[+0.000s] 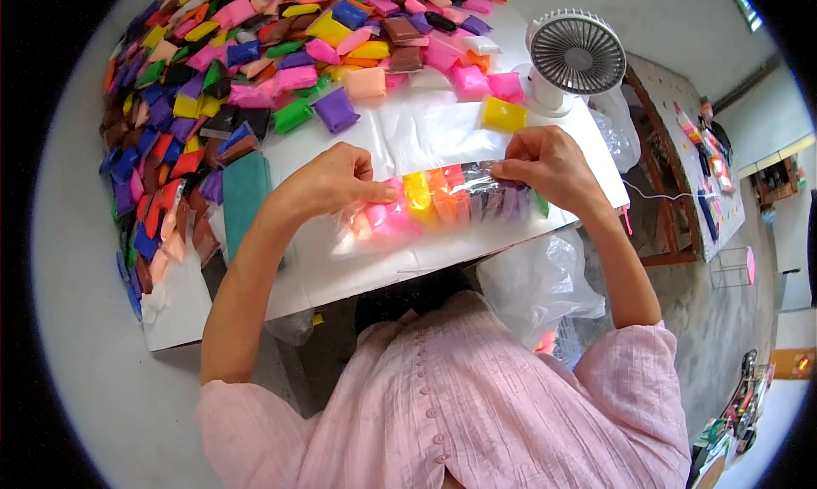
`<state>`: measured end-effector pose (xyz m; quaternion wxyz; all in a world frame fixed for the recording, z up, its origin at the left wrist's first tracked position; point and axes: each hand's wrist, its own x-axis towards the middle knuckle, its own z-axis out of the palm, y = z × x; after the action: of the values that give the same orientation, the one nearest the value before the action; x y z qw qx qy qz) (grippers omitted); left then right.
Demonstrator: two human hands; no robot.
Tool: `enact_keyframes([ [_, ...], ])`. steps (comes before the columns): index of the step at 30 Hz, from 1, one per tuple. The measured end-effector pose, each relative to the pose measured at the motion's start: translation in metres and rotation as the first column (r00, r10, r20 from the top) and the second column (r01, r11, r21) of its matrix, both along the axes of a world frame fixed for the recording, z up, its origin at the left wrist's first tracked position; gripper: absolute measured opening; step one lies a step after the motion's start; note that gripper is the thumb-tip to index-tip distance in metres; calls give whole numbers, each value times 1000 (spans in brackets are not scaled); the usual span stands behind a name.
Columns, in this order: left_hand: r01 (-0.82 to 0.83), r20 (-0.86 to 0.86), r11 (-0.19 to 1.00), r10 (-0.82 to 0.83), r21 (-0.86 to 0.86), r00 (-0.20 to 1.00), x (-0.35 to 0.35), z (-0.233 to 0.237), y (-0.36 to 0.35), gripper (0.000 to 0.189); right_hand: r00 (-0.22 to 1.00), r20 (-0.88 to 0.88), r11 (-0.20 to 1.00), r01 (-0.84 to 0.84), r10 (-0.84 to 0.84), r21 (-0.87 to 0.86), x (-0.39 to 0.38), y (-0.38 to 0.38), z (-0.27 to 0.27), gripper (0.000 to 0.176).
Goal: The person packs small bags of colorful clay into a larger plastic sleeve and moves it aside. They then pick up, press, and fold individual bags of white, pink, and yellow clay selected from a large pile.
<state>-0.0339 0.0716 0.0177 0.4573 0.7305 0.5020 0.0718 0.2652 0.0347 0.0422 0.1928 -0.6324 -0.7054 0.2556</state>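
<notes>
A clear plastic bag [438,201] lies across the front of the white table, filled with a row of small coloured packets in pink, yellow, orange, black and purple. My left hand [336,183] pinches its upper edge near the pink packets at the left end. At the right end, my right hand [545,161] grips the same edge by the dark packets, fingers bent. A bit of green shows below my right hand. Just beyond the bag sits a loose yellow packet [504,114], and a purple packet [336,110] lies past my left hand.
A large heap of coloured packets [255,63] covers the back and left of the table [332,285]. A white fan [577,55] stands at the back right. Left of my forearm is a teal cloth-like piece [246,191]. Clear plastic [545,276] hangs below the front edge.
</notes>
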Motion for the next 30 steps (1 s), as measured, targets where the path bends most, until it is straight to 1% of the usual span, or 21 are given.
enact_keyframes([
  [1,-2,17,1000,2,-15,1000,0,0,-1,39,997,71,998,26,-29,51,-2,-2,3,38],
  [4,-4,19,999,4,-34,1000,0,1,0,37,980,161,990,103,-118,101,-2,-3,5,42],
  [7,-28,17,997,29,-69,999,2,5,-2,37,987,124,994,100,-105,44,8,7,-5,41],
  [10,-29,17,996,30,-79,999,1,3,-1,37,995,-54,996,83,-85,-27,19,17,-19,42],
  [13,-22,23,997,24,-70,999,-1,-2,2,36,982,-148,992,114,-120,-50,23,16,-20,43],
  [16,-26,25,998,27,-52,999,0,-2,0,37,979,-145,990,140,-142,-25,22,11,-18,45],
  [19,-37,30,998,39,-47,999,-1,0,-3,37,977,-119,984,180,-180,-6,16,5,-14,37],
  [22,-41,31,998,42,-39,999,-1,0,-3,36,961,-259,993,109,-96,36,28,9,-25,34],
  [25,-43,59,999,43,-15,997,-1,-5,-2,40,860,-503,972,-45,-80,-231,52,17,-20,32],
  [28,-37,44,999,37,12,998,-1,-5,-2,42,796,-593,969,-35,-120,-243,57,12,-20,24],
  [30,-37,6,999,37,6,999,0,-1,-3,39,859,-489,983,74,-148,-166,74,14,-36,20],
])
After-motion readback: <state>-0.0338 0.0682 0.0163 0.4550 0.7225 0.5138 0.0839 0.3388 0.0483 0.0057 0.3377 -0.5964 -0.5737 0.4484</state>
